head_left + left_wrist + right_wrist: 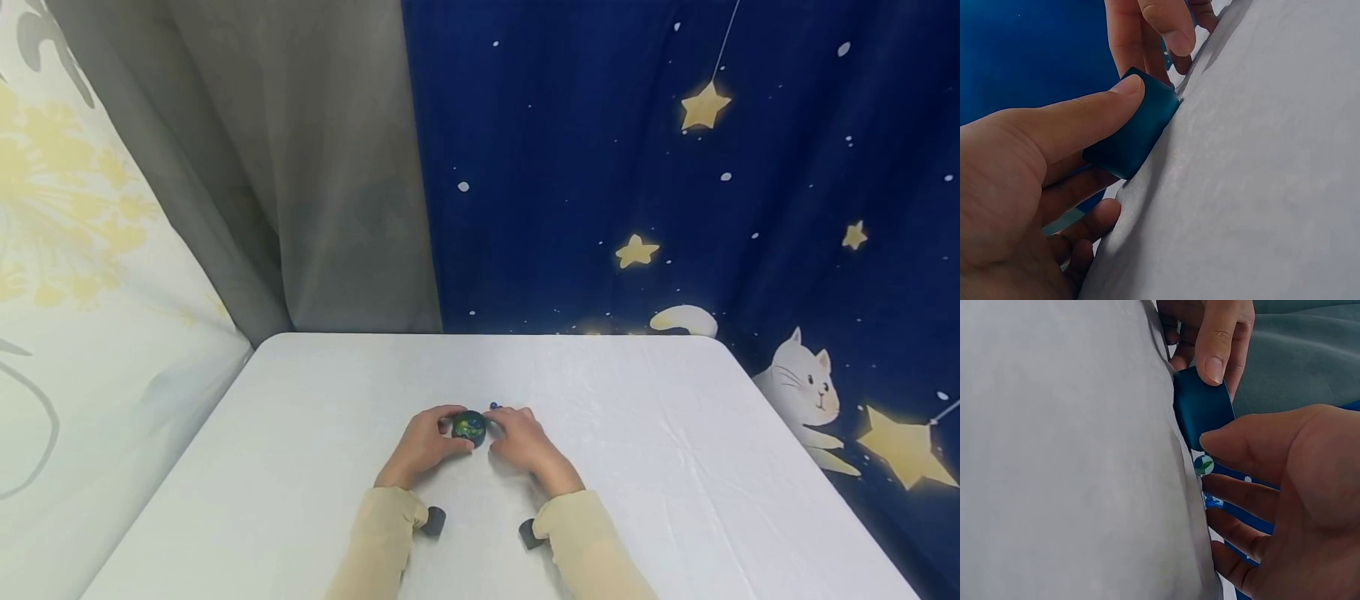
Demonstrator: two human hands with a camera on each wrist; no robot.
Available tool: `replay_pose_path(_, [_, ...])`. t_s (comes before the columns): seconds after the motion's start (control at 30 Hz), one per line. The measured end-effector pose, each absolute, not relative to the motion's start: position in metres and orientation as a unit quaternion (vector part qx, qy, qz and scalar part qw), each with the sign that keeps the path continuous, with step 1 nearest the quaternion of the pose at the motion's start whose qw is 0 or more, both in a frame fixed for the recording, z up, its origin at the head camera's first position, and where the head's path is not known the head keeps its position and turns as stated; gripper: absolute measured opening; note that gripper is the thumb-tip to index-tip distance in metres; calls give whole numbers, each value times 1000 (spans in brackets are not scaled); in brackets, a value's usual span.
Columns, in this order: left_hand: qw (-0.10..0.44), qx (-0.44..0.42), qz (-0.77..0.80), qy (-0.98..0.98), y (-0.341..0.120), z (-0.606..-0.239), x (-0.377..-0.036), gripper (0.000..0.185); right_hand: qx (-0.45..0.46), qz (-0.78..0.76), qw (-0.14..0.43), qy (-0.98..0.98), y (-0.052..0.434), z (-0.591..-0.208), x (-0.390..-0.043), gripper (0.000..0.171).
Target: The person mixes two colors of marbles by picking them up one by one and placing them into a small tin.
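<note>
A short, round dark-teal tin (468,428) stands on the white table, its top patterned in green and blue. My left hand (423,446) grips it, with the thumb on the near side and a finger around the far side, as the tin (1138,128) in the left wrist view shows. My right hand (521,442) is spread loosely beside the tin's right side; its thumb (1235,442) is close to the tin, and whether it touches cannot be told. Past that thumb are a small clear ball (1204,465) with a green swirl and a small blue piece (1214,502).
White cloth covers the table (300,400), wrinkled at the right. A tiny blue ball (493,406) lies just beyond the right fingertips. Behind the table's far edge hang a grey curtain (345,167) and a dark-blue starry curtain (562,167).
</note>
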State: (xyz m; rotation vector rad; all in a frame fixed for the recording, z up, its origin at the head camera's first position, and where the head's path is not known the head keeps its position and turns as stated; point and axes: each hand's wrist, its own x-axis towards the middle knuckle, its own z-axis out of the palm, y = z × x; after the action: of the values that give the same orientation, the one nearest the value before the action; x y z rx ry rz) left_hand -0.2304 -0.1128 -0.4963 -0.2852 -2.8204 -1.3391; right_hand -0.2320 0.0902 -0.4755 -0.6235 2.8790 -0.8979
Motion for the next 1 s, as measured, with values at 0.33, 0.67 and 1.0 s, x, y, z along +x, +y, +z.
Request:
replay_pose_path(0.33, [0,-93,-427,-899,-114,-497,-231,60,-184,-317,31,930,91,-474,-232,39])
replay_pose_path(0.67, [-5,-82,-429,-899,-112,-498,-231,60,-190,-356,23,915,93,-473,-236,24])
replay_pose_path(1.0, [-1,-88,-426,-901,-113,-497,-232,62,-194,-328,22,924,91,-475,-236,39])
